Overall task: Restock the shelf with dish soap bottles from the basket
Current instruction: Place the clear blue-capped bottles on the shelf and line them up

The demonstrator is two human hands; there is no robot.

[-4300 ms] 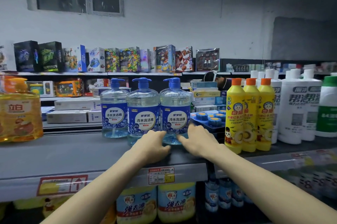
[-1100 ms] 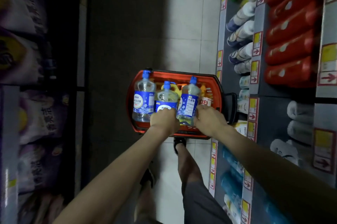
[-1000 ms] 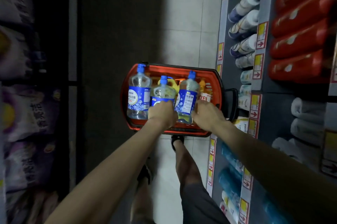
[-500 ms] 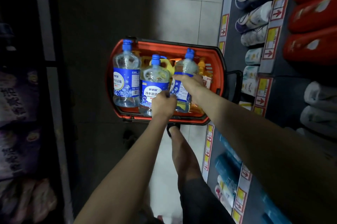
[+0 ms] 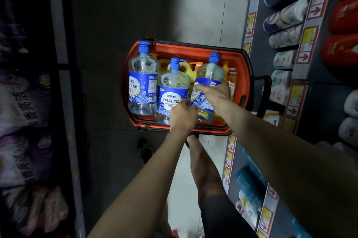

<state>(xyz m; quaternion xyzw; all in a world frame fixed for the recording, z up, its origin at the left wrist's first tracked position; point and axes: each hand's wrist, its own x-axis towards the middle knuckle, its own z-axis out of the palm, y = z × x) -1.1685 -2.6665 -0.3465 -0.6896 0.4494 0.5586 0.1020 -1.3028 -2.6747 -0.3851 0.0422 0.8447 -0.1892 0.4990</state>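
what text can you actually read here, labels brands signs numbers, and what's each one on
"家家宜": label of the middle dish soap bottle.
"冷水洗洁精": same label, below the brand.
"洗洁精": label of the left dish soap bottle; the start is turned away, and the barcode print is too small.
Right dish soap bottle: label mostly covered by the right hand, unreadable.
Shelf price tags: red arrows, print too small.
Bags at left: too blurred.

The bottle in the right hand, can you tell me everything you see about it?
The bottle is clear plastic with a blue cap and a blue label, holding clear liquid. It leans a little in the orange basket, rightmost of three alike. The right hand grips it around the label; the left hand grips the middle bottle beside it.
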